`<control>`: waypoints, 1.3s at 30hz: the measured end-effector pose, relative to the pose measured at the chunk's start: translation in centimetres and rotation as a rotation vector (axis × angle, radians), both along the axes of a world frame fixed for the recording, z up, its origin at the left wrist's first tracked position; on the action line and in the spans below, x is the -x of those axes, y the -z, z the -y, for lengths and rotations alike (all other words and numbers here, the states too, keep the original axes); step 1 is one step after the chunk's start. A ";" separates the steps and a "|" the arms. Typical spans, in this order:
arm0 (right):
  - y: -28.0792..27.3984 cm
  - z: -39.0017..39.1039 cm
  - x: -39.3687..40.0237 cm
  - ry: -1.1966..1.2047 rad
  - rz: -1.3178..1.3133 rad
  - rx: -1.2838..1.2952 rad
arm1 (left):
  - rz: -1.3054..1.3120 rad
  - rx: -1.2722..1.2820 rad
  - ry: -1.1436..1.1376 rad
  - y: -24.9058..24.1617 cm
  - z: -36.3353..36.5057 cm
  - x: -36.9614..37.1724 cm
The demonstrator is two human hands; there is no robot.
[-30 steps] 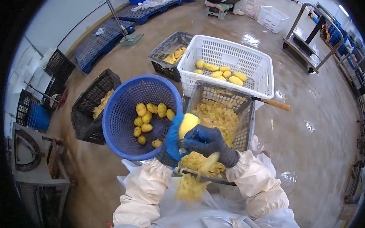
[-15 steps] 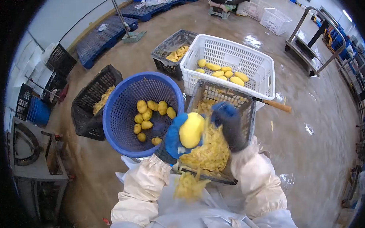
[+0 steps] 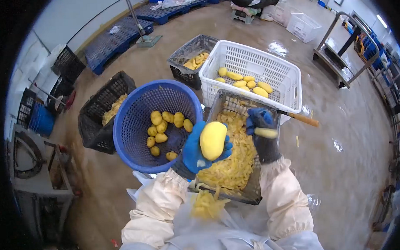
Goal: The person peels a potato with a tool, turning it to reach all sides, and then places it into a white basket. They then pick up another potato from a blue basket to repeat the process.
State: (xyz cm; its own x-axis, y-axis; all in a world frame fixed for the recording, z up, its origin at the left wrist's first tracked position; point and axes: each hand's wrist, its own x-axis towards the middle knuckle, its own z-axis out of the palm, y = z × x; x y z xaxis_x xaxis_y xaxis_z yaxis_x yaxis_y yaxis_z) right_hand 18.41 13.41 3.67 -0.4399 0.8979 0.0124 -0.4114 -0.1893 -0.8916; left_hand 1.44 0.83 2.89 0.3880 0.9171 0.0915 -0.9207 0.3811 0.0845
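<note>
A large, mostly peeled potato (image 3: 213, 141) rests in my left hand (image 3: 193, 152), the blue-gloved fingers closed around it from below and behind. My right hand (image 3: 262, 123), in a dark blue glove, is closed on a peeler (image 3: 266, 133); just its pale yellowish handle shows, and the blade is hidden. Both hands are above a dark crate (image 3: 251, 197) holding a heap of potato peels (image 3: 234, 168). To the left, a blue perforated basket (image 3: 125, 141) contains several unpeeled potatoes (image 3: 160, 126). Peeled potatoes (image 3: 247, 84) lie in a white crate (image 3: 207, 83) behind.
A wooden-handled tool (image 3: 303, 119) lies across the peel crate's right rim. Black crates (image 3: 92, 128) with yellow pieces stand left and behind. A grey metal stand (image 3: 43, 174) is at far left, a trolley (image 3: 339, 67) at right. Peels (image 3: 207, 204) cling to my apron.
My right hand has moved slightly right and away from the potato, and the peeler handle now shows. My left hand has turned the potato a little and stays nearly in place.
</note>
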 end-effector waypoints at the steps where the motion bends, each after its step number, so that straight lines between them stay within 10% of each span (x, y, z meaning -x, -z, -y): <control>1: -1.6 1.6 0.1 -0.080 0.016 0.005 | -0.139 0.188 -0.140 -1.1 0.1 -0.1; 7: -1.8 6.8 2.1 -0.208 0.522 -0.787 | -0.854 0.078 -0.546 -0.4 1.1 -0.3; 9: -0.7 2.7 1.6 -0.044 0.251 -0.140 | -0.506 0.142 -0.314 1.1 0.7 -0.4; 14: -1.5 0.0 0.2 -0.009 0.196 0.039 | -0.356 0.204 -0.251 -0.7 0.8 -0.4; 18: -3.6 3.2 1.0 -0.298 0.261 0.046 | -0.838 0.074 -0.367 -0.8 1.3 -0.3; 20: 0.2 0.1 0.1 -0.008 0.291 0.029 | -1.062 -0.011 -0.352 -1.2 1.4 -0.4; 31: -2.0 6.6 1.8 -0.267 0.217 -0.185 | -0.101 0.122 -0.330 2.1 -0.1 0.8; 39: -0.5 1.5 0.9 0.158 0.224 -0.061 | -0.259 0.231 -0.291 1.2 0.5 0.1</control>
State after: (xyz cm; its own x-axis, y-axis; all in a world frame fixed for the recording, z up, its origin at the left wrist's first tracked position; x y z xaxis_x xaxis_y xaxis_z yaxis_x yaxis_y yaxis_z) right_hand 17.51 11.87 4.17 -0.2920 0.9563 -0.0132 -0.2234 -0.0816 -0.9713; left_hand 1.33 0.30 1.64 0.0940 0.9764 -0.1944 -0.9521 0.1453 0.2690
